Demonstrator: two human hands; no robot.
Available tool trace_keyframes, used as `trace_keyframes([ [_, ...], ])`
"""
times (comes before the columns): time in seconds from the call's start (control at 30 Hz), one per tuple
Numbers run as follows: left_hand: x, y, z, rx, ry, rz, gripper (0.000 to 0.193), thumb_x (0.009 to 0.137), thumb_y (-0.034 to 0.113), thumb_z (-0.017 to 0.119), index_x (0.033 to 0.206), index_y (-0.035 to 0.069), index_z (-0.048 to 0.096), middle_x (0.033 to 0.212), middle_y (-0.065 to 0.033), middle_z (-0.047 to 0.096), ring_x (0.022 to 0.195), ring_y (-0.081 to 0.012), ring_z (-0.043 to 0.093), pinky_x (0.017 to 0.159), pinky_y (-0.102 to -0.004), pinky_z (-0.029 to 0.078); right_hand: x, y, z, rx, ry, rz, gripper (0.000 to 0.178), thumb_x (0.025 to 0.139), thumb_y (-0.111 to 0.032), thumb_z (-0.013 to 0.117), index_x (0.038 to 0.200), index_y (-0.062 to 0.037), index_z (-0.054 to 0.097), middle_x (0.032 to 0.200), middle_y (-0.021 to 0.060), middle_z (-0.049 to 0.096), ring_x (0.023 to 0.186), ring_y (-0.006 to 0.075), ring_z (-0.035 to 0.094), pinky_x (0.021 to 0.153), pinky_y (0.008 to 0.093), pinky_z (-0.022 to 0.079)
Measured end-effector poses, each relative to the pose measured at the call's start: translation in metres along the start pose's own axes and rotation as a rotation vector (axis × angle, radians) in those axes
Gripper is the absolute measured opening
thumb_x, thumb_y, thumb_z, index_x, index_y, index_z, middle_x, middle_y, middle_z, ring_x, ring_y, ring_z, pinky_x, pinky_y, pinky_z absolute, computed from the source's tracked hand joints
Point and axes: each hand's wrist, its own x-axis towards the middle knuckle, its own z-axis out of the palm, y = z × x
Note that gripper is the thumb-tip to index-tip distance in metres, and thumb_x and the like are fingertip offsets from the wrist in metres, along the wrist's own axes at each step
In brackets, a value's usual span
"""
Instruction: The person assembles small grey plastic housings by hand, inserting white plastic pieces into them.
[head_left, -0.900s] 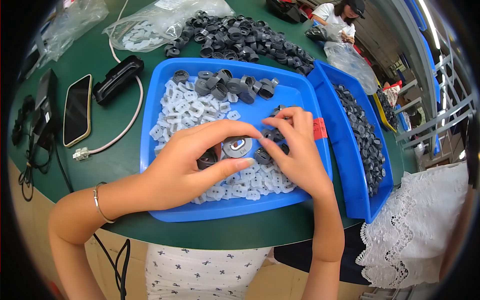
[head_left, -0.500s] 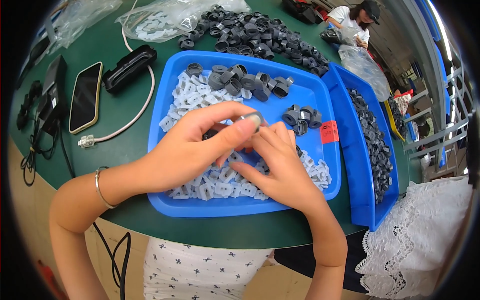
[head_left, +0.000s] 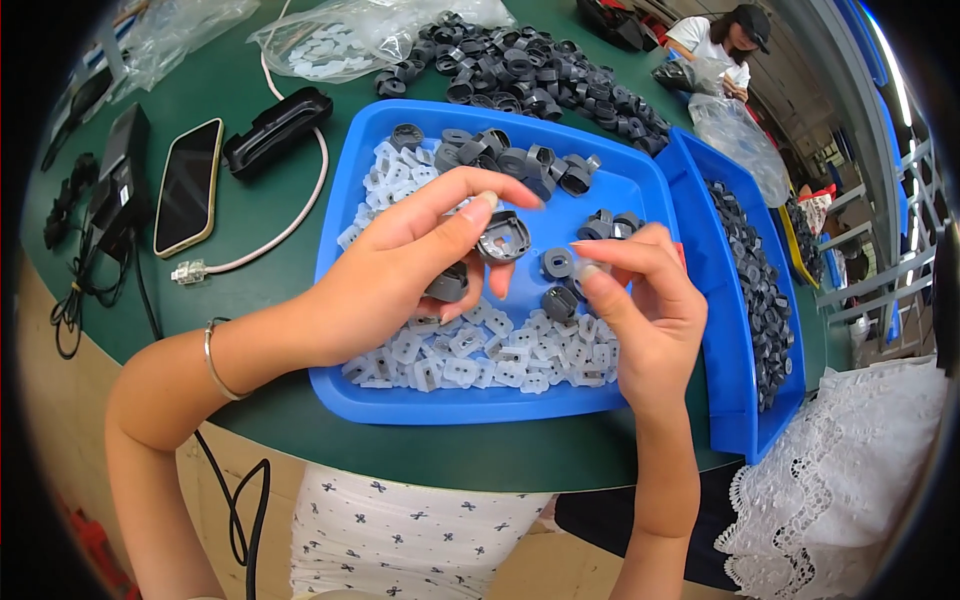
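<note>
Housing (head_left: 503, 236): in the head view, a dark grey piece over the middle of the tray, hollow side toward the camera.
Left hand (head_left: 395, 268): pinches the housing between thumb and fingers; a second dark piece (head_left: 448, 285) sits in the lower fingers.
Right hand (head_left: 655, 320): thumb and forefinger bent toward each other, tips near; whether anything lies between them cannot be told.
Round caps (head_left: 557, 264): dark grey, just beside the right fingertips, on the person's left.
Tray (head_left: 470, 411): blue, under both hands, on the green table (head_left: 270, 410).
White pieces (head_left: 465, 370): small, translucent, spread along the tray's near side and its far left part.
Grey rings (head_left: 515, 162): a cluster at the tray's far side.
Bin (head_left: 728, 410): blue, right of the tray, filled with dark parts (head_left: 745, 280).
Pile (head_left: 540, 75): loose dark rings beyond the tray, a clear bag (head_left: 355, 40) beside it.
Phone (head_left: 188, 187): lies left of the tray, between a black adapter (head_left: 122, 180) and a black case (head_left: 277, 132).
Co-worker (head_left: 705, 45): sits at the far right, in a dark cap.
</note>
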Motion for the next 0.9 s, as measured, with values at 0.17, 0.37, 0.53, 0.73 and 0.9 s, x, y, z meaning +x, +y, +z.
trace_keyframes([
  [0.17,0.005,-0.007,0.000,0.010,-0.003,0.040,0.042,0.096,0.033,0.045,0.131,0.010,0.045,0.086,-0.0039,0.057,0.061,-0.0070,0.049,0.053,-0.0186,0.036,-0.004,-0.005,0.006,0.341,0.011,0.077,0.022,0.079,0.002,0.065,0.101,0.0009,0.062,0.090,0.0044,0.057,0.087,0.0131,0.053,0.080,0.0245,0.042],
  [0.37,-0.005,-0.019,0.004,0.717,-0.027,0.517,0.050,0.077,0.005,0.071,0.124,0.004,0.052,0.107,-0.0098,0.061,0.059,-0.0134,0.058,0.055,-0.0240,0.045,-0.008,-0.015,0.013,0.420,-0.022,0.092,0.024,0.080,0.005,0.063,0.103,0.0025,0.055,0.099,0.0081,0.055,0.093,0.0148,0.055,0.086,0.0270,0.044],
  [0.53,-0.010,-0.016,0.011,0.613,0.045,0.475,0.041,0.076,0.005,0.072,0.112,0.000,0.053,0.101,-0.0103,0.062,0.061,-0.0135,0.058,0.054,-0.0239,0.045,-0.011,-0.005,0.012,0.365,-0.108,-0.020,0.022,0.077,0.007,0.067,0.094,0.0021,0.055,0.096,0.0117,0.057,0.086,0.0143,0.057,0.077,0.0266,0.047],
  [0.73,-0.006,-0.017,0.005,0.765,0.038,0.631,0.035,0.073,0.005,0.075,0.101,0.000,0.055,0.094,-0.0113,0.063,0.065,-0.0171,0.058,0.054,-0.0262,0.045,-0.014,-0.012,0.023,0.258,-0.024,-0.035,0.016,0.075,0.007,0.069,0.086,0.0024,0.058,0.086,0.0115,0.060,0.073,0.0131,0.058,0.065,0.0243,0.047],
  [0.9,-0.008,-0.016,0.006,0.852,0.035,0.642,0.035,0.069,0.005,0.077,0.097,0.000,0.057,0.090,-0.0121,0.064,0.071,-0.0203,0.061,0.056,-0.0281,0.047,-0.014,-0.012,0.017,0.191,-0.058,-0.033,0.014,0.073,0.007,0.070,0.082,0.0024,0.060,0.081,0.0110,0.062,0.068,0.0111,0.057,0.061,0.0226,0.046],
])
